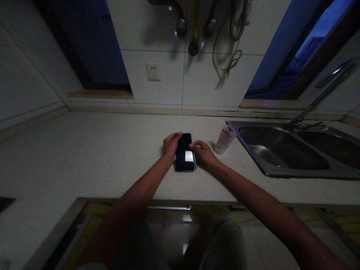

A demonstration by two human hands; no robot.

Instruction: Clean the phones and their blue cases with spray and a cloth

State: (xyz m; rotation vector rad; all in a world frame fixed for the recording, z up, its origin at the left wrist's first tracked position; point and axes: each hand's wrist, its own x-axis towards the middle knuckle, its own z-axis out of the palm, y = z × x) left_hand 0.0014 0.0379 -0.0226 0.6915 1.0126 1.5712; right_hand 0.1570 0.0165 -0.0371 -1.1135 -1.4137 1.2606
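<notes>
A dark-screened smartphone [184, 144] with a light case edge is at the middle of the white countertop, its screen facing up. A bright rectangular reflection shows on its lower right part. My left hand [170, 145] grips its upper left edge, with the thumb near the top of the screen. On the opposite side, my right hand [204, 152] holds the right edge, its thumb at the rim and its fingers curled. The fingertips beneath the phone are hidden. Just right of my right hand stands a clear plastic cup [225, 138] with pink markings.
A double steel sink [264, 173] with a curved faucet [317, 93] is set in the counter at the right. The tiled wall behind carries a power socket [153, 72], pipe fittings [193, 47] and a looped cord [229, 67]. The countertop [70, 157] extends left; its front edge runs below my forearms.
</notes>
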